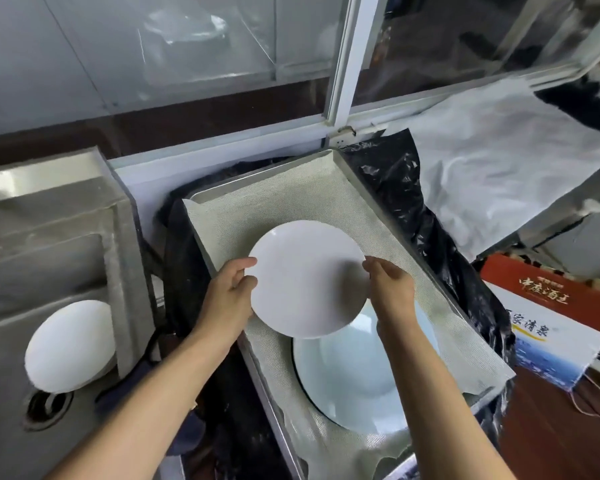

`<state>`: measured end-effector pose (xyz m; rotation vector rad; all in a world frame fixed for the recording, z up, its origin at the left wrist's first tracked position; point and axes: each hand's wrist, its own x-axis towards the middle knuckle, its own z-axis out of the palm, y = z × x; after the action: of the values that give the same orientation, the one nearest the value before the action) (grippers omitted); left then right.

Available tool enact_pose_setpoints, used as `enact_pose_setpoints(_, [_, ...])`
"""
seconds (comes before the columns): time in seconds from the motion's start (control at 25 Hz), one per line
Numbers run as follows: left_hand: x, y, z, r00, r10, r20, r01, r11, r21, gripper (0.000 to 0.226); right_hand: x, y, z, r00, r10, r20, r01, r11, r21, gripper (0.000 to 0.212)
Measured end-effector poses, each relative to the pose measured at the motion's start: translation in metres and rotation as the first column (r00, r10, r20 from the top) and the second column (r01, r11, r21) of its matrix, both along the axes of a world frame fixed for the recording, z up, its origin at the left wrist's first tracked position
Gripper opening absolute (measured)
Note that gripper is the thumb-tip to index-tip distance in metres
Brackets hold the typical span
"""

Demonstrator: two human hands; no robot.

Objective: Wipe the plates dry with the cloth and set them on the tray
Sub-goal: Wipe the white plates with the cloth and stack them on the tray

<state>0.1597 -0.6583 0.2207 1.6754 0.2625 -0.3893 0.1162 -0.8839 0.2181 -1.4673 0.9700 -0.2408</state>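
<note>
Plate [307,278]: held between both hands above the tray [326,161], overlapping the near plate [354,372].
Left hand [231,292]: fingers grip its left rim.
Right hand [388,285]: fingers pinch its right rim.
Free mat [257,209]: toward the tray's far edge.

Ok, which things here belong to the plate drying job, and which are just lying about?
Job:
- round white plate, held at its rim by left hand and right hand
- pale blue plate lying on the tray
- metal tray lined with woven mat
- white plate in steel sink

Lying about:
- red and white printed box
- black plastic sheet
</note>
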Motion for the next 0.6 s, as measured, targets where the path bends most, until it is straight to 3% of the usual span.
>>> enact_pose_setpoints(0.32, [0.07, -0.029, -0.039, 1.0, 0.005, 0.015, -0.006, 0.999, 0.054, 0.036, 0.099, -0.026, -0.037, 0.997, 0.056, -0.05, -0.059, 0.997, -0.059, 0.024])
enact_pose_setpoints(0.6, [0.096, -0.04, -0.066, 0.998, -0.068, 0.003, 0.067, 0.996, 0.063, 0.038, 0.131, -0.032, -0.066, 0.994, 0.096, -0.043, -0.101, 0.986, -0.136, 0.019])
